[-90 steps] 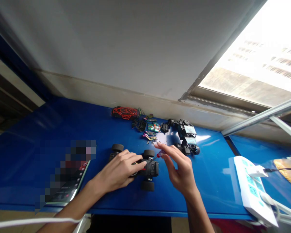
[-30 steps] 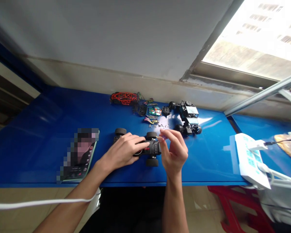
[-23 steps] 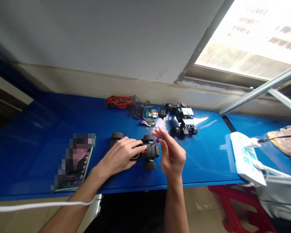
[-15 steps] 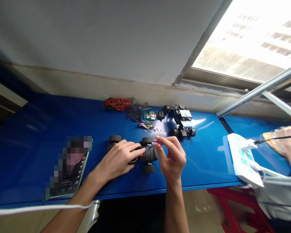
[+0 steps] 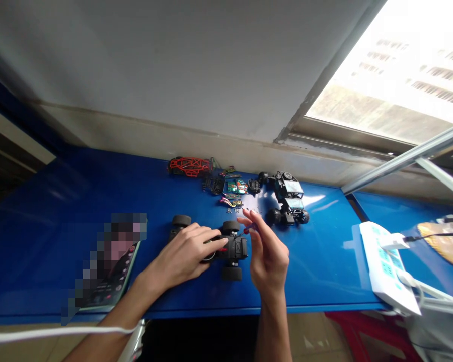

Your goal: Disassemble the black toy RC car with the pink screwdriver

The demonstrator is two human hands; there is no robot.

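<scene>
A black toy car chassis with fat tyres lies on the blue table. My left hand rests on top of it, fingers curled over its middle and pressing it down. My right hand hovers just right of the chassis, its fingertips pinched on a small red-handled screwdriver whose tip points down toward the chassis' right end.
At the back lie a red roll cage, a green circuit board with wires, several loose screws and a dark toy truck. A phone lies at the left, a white power strip at the right.
My right hand has kept twirling the small screwdriver beside the chassis, fingers shifting round it. My left hand stays on the chassis. Another person's hand at the far right has left view.
</scene>
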